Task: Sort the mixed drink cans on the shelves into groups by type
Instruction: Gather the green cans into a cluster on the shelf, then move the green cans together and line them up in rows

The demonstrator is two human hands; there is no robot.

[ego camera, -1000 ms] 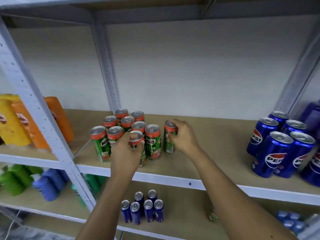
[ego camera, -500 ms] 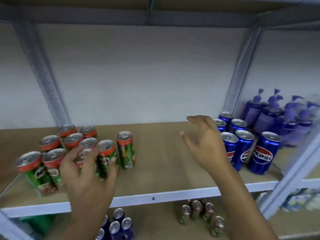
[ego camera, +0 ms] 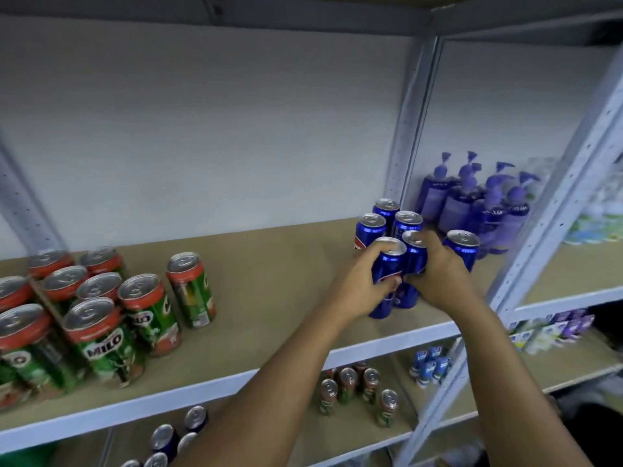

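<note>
**At the right end of the shelf: both hands on the blue cans**

Head view, the only one here. Near the right end of the middle shelf (ego camera: 269, 288), close to its front edge, two blue Pepsi cans stand upright side by side and touching. The left hand (ego camera: 359, 291) is wrapped around the left front can (ego camera: 387, 264), fingers curled over its left side and thumb across the label. The right hand (ego camera: 438, 274) is clamped on the right front can (ego camera: 415, 254), fingers reaching over toward the rim. So both grips are closed on a can each.

Right behind them, toward the back corner by the grey upright post (ego camera: 404, 136), sit three more blue cans (ego camera: 372, 227) in a tight bunch, plus one more blue can (ego camera: 462, 246) just beside the right hand's knuckles. Purple pump bottles (ego camera: 472, 203) crowd the next bay past the post.

Way over at the left end of the same shelf is the green and red Milo group (ego camera: 101, 335), all upright, packed close, with one can (ego camera: 192, 291) standing slightly apart on its right. The lower shelf holds more small cans (ego camera: 357, 385), kinda blurry.
</note>
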